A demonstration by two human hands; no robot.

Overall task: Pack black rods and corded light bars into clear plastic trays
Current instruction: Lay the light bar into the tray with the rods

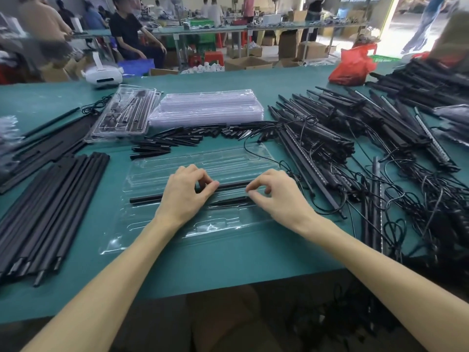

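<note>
Ok, I'm looking down at the green desk (203, 262), felt-like matte top. Clear plastic tray (142, 232) lies flat in front of me, thin glossy blister w/ long moulded channels. One black rod (147, 198), round, matte, straight, lies along a middle channel, running L to R and tilting slightly away on the R. Left hand (186, 191): fingers curled, thumb + forefinger pinching the rod near its mid. Right hand (274, 194): fingers curled too, tips nipping the rod's R end. Just nearer me, a short black spike (228, 201) w/ a tapered point sits in the next channel.

L of the tray: bundle of long black rods (50, 209), ends toward me. Beyond the tray: scatter of short spikes (177, 141), then a stack of empty clear trays (205, 107), and beside it a packed tray (121, 115). R side: heap of corded light bars (317, 138), slim black strips, thin cords tangled; one cord (253, 153) loops over the tray's far R corner. Crinkly red plastic bag (352, 67) at the far edge.
</note>
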